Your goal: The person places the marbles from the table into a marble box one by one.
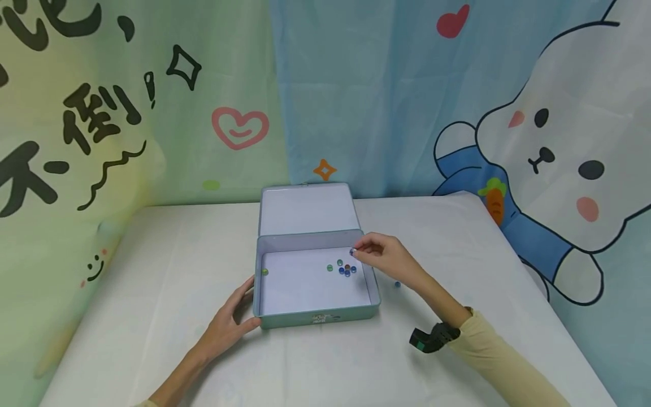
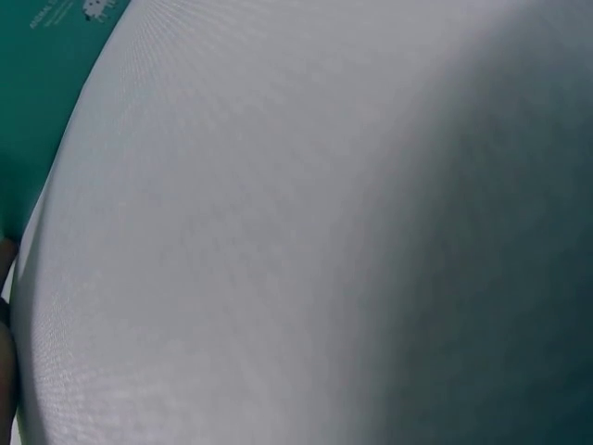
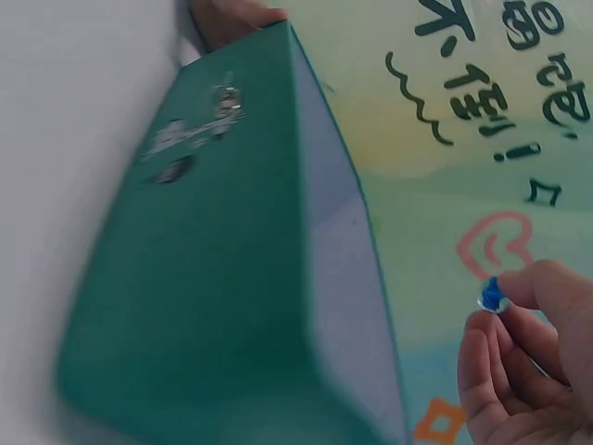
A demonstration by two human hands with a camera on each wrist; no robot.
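Note:
A green tin box [image 1: 315, 317] with a pale lining lies on the table, its hinged lid [image 1: 307, 210] raised at the back. Above the right part of the box, my right hand [image 1: 385, 257] pinches a clear and blue glass marble [image 3: 492, 295] between thumb and fingertips. Several blue marbles [image 1: 347, 273] cluster on the box floor with a brown marble [image 1: 347, 267] and green marbles [image 1: 329, 268]. A yellow-green marble [image 1: 265, 272] sits by the left wall. My left hand [image 1: 229, 322] rests against the box's front left corner, fingers along the side and thumb at the front.
One blue marble [image 1: 398, 284] lies on the white tablecloth [image 1: 325, 367], right of the box and under the right forearm. A black wrist strap device [image 1: 434, 338] is on the right wrist. Behind the table hangs a printed curtain [image 1: 335, 85].

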